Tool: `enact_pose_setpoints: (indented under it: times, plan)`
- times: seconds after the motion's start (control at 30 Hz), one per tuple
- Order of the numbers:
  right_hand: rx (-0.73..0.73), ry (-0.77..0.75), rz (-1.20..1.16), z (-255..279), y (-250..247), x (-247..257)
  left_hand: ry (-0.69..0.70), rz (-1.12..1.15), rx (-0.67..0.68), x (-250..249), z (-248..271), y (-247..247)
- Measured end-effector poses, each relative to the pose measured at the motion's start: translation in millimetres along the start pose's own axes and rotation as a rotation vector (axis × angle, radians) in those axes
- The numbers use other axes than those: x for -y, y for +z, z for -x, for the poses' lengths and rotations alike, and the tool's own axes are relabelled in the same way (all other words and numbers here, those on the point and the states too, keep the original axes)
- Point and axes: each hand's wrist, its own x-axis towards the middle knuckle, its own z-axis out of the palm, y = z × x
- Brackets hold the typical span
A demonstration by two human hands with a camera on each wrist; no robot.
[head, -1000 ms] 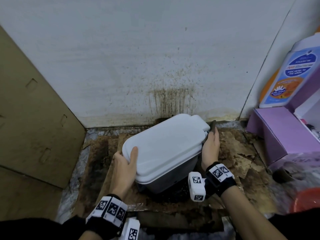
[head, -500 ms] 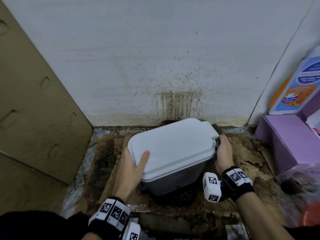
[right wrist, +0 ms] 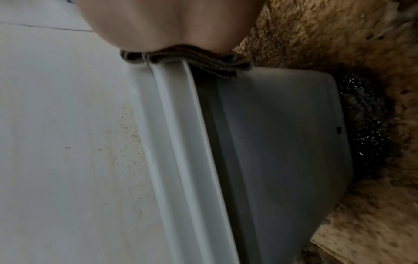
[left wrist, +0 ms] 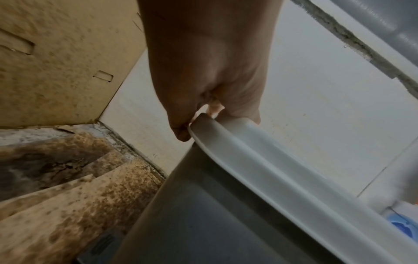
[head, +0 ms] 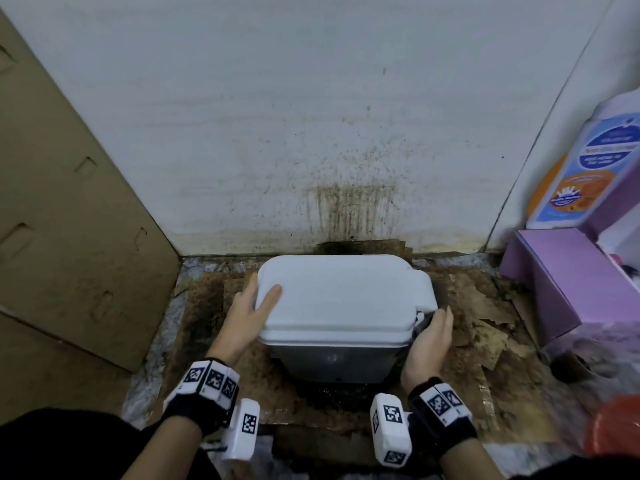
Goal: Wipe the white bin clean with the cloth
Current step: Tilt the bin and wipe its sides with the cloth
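The white bin (head: 339, 299), lid closed, stands on stained cardboard against the wall. My left hand (head: 254, 306) grips the lid's left end, thumb on top and fingers under the rim. In the left wrist view that hand (left wrist: 203, 71) wraps the lid's corner above the grey bin wall (left wrist: 226, 214). My right hand (head: 429, 337) lies flat against the bin's near right corner, fingers straight. It presses a dark ribbed cloth (head: 425, 318) onto the bin. In the right wrist view the folded cloth (right wrist: 187, 59) sits under the palm (right wrist: 169, 23), across the lid rim of the bin (right wrist: 271, 134).
A tan cardboard panel (head: 69, 202) closes off the left side. A purple box (head: 571, 282) and a detergent bottle (head: 585, 168) crowd the right. The wall (head: 346, 202) behind is streaked brown. Torn, stained cardboard (head: 485, 323) covers the floor. A blurred orange-red object (head: 616, 431) is at the bottom right.
The bin has turned from slanted to square with the wall. My right hand with the cloth has slid from the far right end to the near right corner. My left hand kept its grip.
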Motion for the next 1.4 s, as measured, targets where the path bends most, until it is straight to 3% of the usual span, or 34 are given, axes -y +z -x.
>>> enact_pose_setpoints:
  times: [0.17,0.23,0.3,0.37,0.43,0.57,0.73,0.83,0.97,1.1,1.17,1.3,1.4]
  plan:
    - [0.035,0.046,-0.039,-0.9,-4.0,9.4,-0.005,-0.094,-0.035,1.7,2.5,2.3]
    - [0.024,0.057,-0.037,0.6,-4.6,12.0,-0.037,-0.243,-0.13,-4.4,8.3,6.9]
    - [0.043,0.054,-0.036,7.0,-4.2,15.9,0.056,-0.427,-0.312,-19.9,20.0,12.4]
    - [0.106,0.038,-0.046,17.5,-0.2,20.3,0.241,-0.45,-0.418,-41.0,30.3,21.1]
    - [0.181,0.015,-0.036,30.0,7.1,21.6,0.369,-0.443,-0.374,-59.0,32.2,33.4]
    - [0.302,-0.048,0.083,58.2,28.0,10.0,0.555,-0.503,-0.159,-99.8,33.2,62.7]
    - [0.553,-0.062,0.078,88.8,48.7,11.4,0.586,-0.638,0.036,-119.9,19.3,66.5]
    - [0.629,-0.068,0.051,95.2,56.6,14.9,0.605,-0.758,0.032,-112.3,11.7,47.6]
    - [0.521,-0.049,0.041,88.3,61.9,10.1,0.607,-0.726,0.008,-102.5,10.8,26.7]
    - [0.488,-0.232,0.206,82.9,59.4,7.9,0.611,-0.67,-0.007,-97.3,11.3,12.3]
    - [0.557,-0.328,0.325,83.6,64.1,3.9,0.61,-0.637,0.006,-95.0,12.0,7.6]
    - [0.859,-0.443,0.526,88.8,80.5,-23.0,0.608,-0.588,0.003,-89.3,12.2,1.0]
    - [0.886,-0.576,0.604,91.3,84.3,-32.7,0.597,-0.575,-0.013,-85.1,10.3,-4.3]
